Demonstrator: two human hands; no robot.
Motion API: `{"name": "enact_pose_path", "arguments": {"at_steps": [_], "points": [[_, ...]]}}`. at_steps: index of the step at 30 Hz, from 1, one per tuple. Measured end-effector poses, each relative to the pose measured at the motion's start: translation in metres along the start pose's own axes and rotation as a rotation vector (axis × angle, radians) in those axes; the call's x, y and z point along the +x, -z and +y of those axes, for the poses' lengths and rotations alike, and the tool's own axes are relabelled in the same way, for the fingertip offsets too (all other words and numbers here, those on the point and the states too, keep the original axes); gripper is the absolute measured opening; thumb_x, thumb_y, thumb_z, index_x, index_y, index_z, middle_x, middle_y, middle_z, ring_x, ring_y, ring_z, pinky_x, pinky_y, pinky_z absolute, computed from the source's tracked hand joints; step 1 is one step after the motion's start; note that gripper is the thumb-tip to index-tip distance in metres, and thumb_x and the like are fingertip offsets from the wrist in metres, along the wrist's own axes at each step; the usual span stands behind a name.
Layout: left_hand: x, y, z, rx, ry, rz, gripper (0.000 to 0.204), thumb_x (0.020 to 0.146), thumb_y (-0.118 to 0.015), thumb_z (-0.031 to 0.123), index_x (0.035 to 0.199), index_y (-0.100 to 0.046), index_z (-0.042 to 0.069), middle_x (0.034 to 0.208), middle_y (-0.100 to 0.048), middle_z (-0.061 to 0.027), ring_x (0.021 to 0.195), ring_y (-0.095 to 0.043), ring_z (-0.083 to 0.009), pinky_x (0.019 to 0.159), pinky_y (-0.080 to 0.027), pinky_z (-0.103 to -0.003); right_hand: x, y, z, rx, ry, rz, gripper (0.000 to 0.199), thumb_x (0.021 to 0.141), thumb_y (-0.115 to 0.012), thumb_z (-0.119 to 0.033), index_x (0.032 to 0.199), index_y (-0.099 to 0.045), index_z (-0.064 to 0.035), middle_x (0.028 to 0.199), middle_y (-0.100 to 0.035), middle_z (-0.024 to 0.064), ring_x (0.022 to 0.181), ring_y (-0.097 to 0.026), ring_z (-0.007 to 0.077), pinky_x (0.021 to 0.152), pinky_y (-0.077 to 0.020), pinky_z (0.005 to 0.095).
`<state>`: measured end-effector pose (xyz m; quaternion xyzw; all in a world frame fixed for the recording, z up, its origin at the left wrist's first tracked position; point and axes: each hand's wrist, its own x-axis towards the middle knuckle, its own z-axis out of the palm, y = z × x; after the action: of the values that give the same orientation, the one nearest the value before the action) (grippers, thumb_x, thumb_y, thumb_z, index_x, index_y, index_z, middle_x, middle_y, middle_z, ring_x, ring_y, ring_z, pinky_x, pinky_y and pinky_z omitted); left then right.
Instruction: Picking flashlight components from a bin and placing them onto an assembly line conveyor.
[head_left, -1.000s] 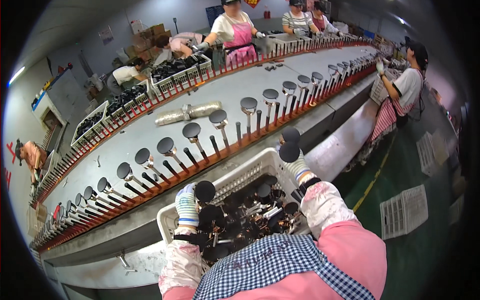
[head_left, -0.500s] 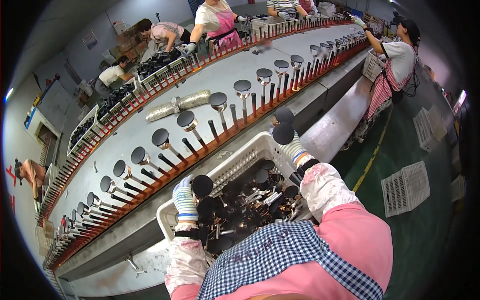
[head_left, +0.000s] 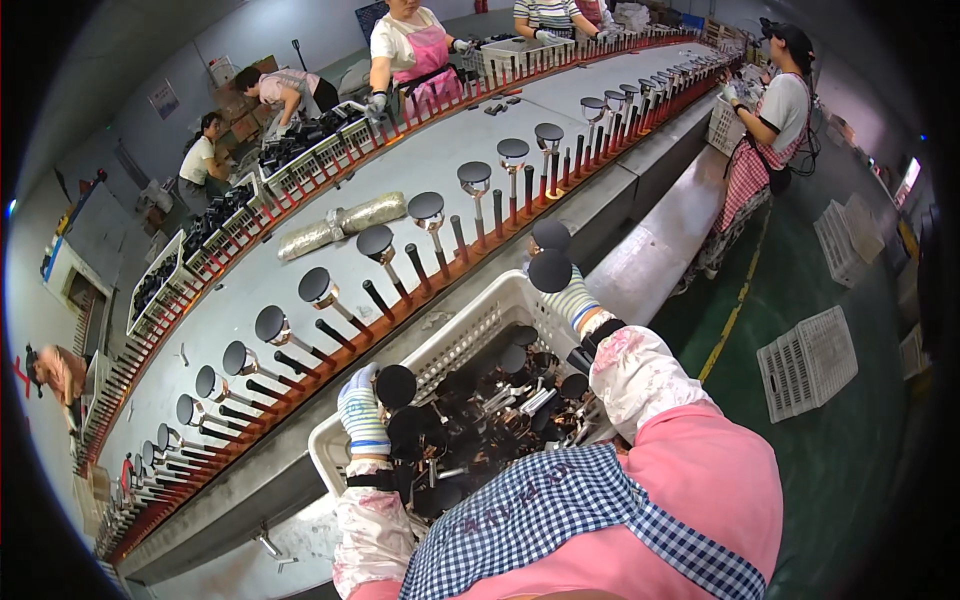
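My left hand, in a striped glove, is closed beside the left end of a white plastic basket. A black disc-topped metal part is at its fingers. At the basket's far right end, my right hand is gloved too and closed on two more such parts, whose dark discs stick up above the fingers. The stems of the held parts are hidden. Inside the basket lie many loose disc-topped parts, some with shiny metal stems.
Beyond the basket a curved line carries red and black upright pegs, several topped with disc-topped parts. A wrapped bundle lies on the grey table. Co-workers stand across it and at right. A white crate is on the green floor.
My view has shifted slightly, and both hands keep their places at the basket. The co-worker at right has lowered an outstretched arm. A bent-over co-worker at far left is now more upright.
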<state>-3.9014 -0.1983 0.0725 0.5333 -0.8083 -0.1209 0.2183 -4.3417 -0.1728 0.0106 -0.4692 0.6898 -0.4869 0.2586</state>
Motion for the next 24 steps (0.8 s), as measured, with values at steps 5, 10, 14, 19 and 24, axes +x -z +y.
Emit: {"name": "enact_pose_path", "arguments": {"at_steps": [5, 10, 14, 19, 24], "points": [[0.016, -0.018, 0.032, 0.009, -0.081, 0.055, 0.038, 0.082, -0.069, 0.016, 0.120, -0.067, 0.010, 0.113, -0.072, -0.0134, 0.104, -0.067, -0.0367, 0.093, -0.051, -0.046, 0.027, 0.031, 0.038, -0.387, 0.263, 0.039, 0.013, 0.099, -0.060, -0.016, 0.105, -0.069, -0.0082, 0.100, -0.074, 0.0093, 0.092, -0.069, 0.0244, 0.081, -0.0547, 0.0362], [0.025, -0.026, 0.053, 0.026, -0.076, 0.039, 0.039, 0.081, -0.068, 0.014, 0.120, -0.067, 0.010, 0.113, -0.072, -0.0133, 0.104, -0.067, -0.0368, 0.094, -0.051, -0.046, 0.052, 0.035, 0.093, 0.031, 0.146, 0.048, 0.013, 0.099, -0.059, -0.014, 0.103, -0.070, -0.0091, 0.097, -0.074, 0.0092, 0.091, -0.069, 0.0247, 0.081, -0.0546, 0.0367], [0.036, -0.038, 0.070, 0.017, -0.099, 0.056, 0.040, 0.081, -0.068, 0.012, 0.120, -0.067, 0.010, 0.113, -0.072, -0.0130, 0.104, -0.067, -0.0362, 0.094, -0.051, -0.046, 0.066, 0.053, 0.100, 0.206, -0.002, 0.054, 0.013, 0.099, -0.060, -0.016, 0.103, -0.070, -0.0084, 0.097, -0.074, 0.0062, 0.090, -0.068, 0.0195, 0.080, -0.0546, 0.0360], [0.053, -0.054, 0.105, 0.014, -0.086, 0.060, 0.040, 0.080, -0.068, 0.012, 0.120, -0.067, 0.010, 0.113, -0.072, -0.0138, 0.104, -0.067, -0.0366, 0.094, -0.051, -0.045, 0.071, 0.097, 0.069, -0.151, 0.060, 0.009, 0.014, 0.099, -0.062, -0.015, 0.107, -0.071, -0.0076, 0.100, -0.074, 0.0038, 0.091, -0.067, 0.0166, 0.080, -0.0547, 0.0347], [0.066, -0.069, 0.126, 0.063, -0.110, 0.059, 0.041, 0.081, -0.071, 0.020, 0.120, -0.067, 0.010, 0.114, -0.072, -0.0135, 0.105, -0.067, -0.0367, 0.094, -0.052, -0.045, 0.085, 0.124, 0.078, -0.287, 0.095, 0.019, 0.015, 0.097, -0.066, -0.016, 0.109, -0.070, -0.0073, 0.101, -0.074, 0.0039, 0.090, -0.067, 0.0159, 0.077, -0.0541, 0.0337]]}}
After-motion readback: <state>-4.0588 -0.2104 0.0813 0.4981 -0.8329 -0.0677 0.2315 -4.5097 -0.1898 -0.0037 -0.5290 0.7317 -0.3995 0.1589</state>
